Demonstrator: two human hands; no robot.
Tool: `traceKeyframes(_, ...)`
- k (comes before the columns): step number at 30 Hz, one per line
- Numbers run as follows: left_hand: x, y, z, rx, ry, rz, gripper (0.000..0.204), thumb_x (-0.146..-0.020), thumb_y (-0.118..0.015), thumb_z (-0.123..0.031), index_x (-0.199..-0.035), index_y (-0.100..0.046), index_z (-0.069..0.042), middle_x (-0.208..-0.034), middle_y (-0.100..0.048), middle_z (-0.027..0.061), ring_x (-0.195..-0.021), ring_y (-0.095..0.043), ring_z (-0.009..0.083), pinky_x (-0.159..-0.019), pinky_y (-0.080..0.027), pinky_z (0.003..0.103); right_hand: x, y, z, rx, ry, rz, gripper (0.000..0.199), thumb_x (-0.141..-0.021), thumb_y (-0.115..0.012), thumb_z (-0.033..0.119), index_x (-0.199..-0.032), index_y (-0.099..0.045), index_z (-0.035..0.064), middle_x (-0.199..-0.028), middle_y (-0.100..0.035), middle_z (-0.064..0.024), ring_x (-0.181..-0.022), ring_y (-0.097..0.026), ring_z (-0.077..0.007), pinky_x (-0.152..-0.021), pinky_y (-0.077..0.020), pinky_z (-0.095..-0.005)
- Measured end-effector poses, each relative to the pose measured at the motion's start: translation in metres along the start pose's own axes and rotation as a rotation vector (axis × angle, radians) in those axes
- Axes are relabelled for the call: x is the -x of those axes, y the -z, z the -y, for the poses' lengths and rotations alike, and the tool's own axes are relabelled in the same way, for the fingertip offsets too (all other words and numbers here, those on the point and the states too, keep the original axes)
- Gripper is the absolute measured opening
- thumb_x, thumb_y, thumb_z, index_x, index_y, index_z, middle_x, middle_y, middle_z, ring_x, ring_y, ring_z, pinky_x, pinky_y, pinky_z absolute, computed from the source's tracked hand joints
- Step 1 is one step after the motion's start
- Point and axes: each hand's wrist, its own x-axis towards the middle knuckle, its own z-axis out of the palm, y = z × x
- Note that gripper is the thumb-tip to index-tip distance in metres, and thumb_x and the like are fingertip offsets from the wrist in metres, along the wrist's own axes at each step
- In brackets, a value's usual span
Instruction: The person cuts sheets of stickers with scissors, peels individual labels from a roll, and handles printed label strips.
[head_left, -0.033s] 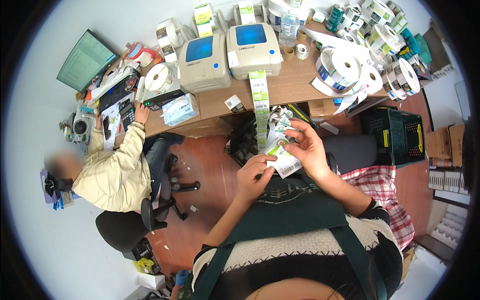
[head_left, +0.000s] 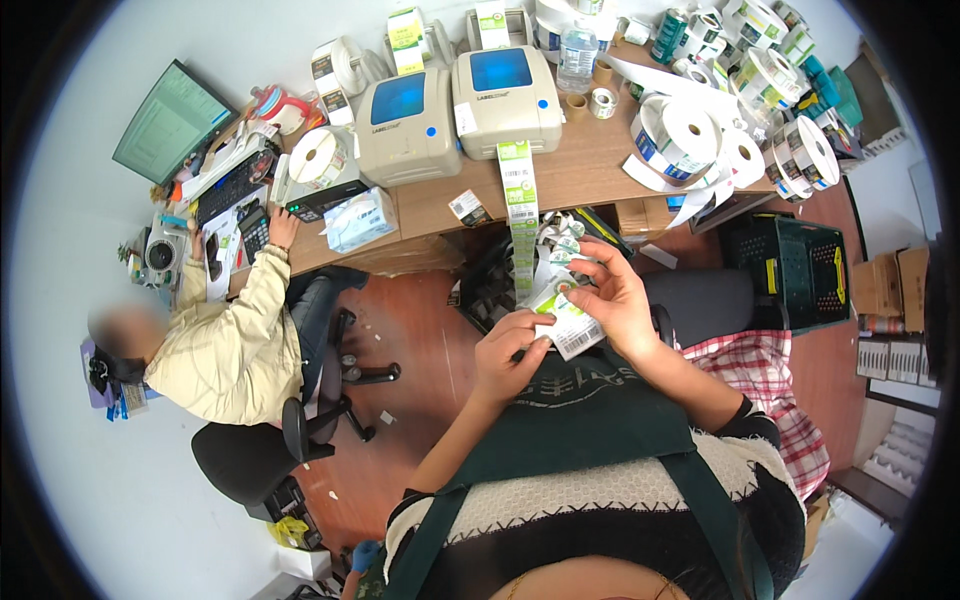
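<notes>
My left hand [head_left: 508, 358] and my right hand [head_left: 618, 300] meet in front of my chest, both pinching a bunch of green-and-white labels [head_left: 566, 325]. My right hand holds the upper part of the bunch, and my left thumb and fingers grip its lower edge. A long strip of the same labels [head_left: 521, 215] hangs down from the right one of two grey label printers [head_left: 505, 100] on the wooden desk [head_left: 590, 165]. The strip runs over the desk edge toward my hands. More folded labels [head_left: 560, 240] bunch up just above my right hand.
A second printer [head_left: 405, 125] stands left of the first. Large label rolls [head_left: 690, 135] crowd the desk's right end. A black crate [head_left: 795, 265] stands on the floor at right. A seated person in a cream jacket [head_left: 235, 345] works at left, near a monitor [head_left: 170, 120] and a keyboard.
</notes>
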Motion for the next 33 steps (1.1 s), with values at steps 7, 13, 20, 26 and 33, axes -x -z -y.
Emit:
traceKeyframes(7, -0.004, -0.001, -0.003, -0.126, -0.166, 0.084, 0.014, -0.065, -0.067, 0.002, -0.068, -0.054, -0.001, -0.089, -0.063, 0.0095, -0.082, -0.058, 0.0253, -0.072, -0.047, 0.031, 0.002, -0.003, -0.001, 0.117, 0.038, 0.011, 0.05, -0.07, -0.057, -0.015, -0.114, -0.046, 0.0035, -0.126, -0.032, -0.007, -0.109, -0.046, -0.0167, -0.08, -0.0478, -0.0253)
traceKeyframes(13, -0.005, -0.002, -0.001, -0.149, -0.201, 0.082, 0.013, -0.063, -0.068, 0.001, -0.07, -0.057, -0.001, -0.087, -0.062, 0.0089, -0.081, -0.058, 0.0246, -0.071, -0.048, 0.031, 0.004, -0.007, 0.002, 0.343, 0.092, -0.021, 0.041, -0.07, -0.06, -0.01, -0.107, -0.052, 0.0031, -0.125, -0.034, -0.0096, -0.106, -0.048, -0.0182, -0.076, -0.0503, -0.0249)
traceKeyframes(20, -0.006, -0.004, -0.002, -0.18, -0.227, 0.094, 0.013, -0.063, -0.069, 0.001, -0.072, -0.058, -0.001, -0.087, -0.062, 0.0081, -0.081, -0.058, 0.0242, -0.07, -0.048, 0.03, -0.003, -0.003, 0.009, 0.758, 0.309, 0.121, 0.045, -0.065, -0.068, -0.002, -0.107, -0.054, 0.0058, -0.125, -0.035, -0.0142, -0.104, -0.05, -0.0246, -0.074, -0.05, -0.0284)
traceKeyframes(26, -0.009, -0.004, -0.004, -0.182, -0.269, 0.128, 0.013, -0.063, -0.068, 0.0, -0.072, -0.059, -0.001, -0.087, -0.062, 0.0081, -0.083, -0.058, 0.0247, -0.072, -0.048, 0.031, -0.007, 0.008, 0.006, 0.324, -0.056, 0.05, 0.058, -0.063, -0.071, 0.001, -0.116, -0.049, 0.008, -0.136, -0.024, -0.0151, -0.117, -0.041, -0.0259, -0.078, -0.0454, -0.029)
traceKeyframes(33, 0.001, 0.005, 0.018, 1.222, 0.478, -0.135, 0.018, -0.088, -0.046, -0.021, -0.086, -0.056, -0.006, -0.117, -0.049, 0.0176, -0.112, -0.044, 0.0343, -0.095, -0.033, 0.051, 0.007, 0.014, 0.014, 0.542, 0.264, 0.307, 0.05, -0.067, -0.067, 0.001, -0.114, -0.053, 0.0057, -0.14, -0.016, -0.0213, -0.127, -0.027, -0.0308, -0.095, -0.0338, -0.0343)
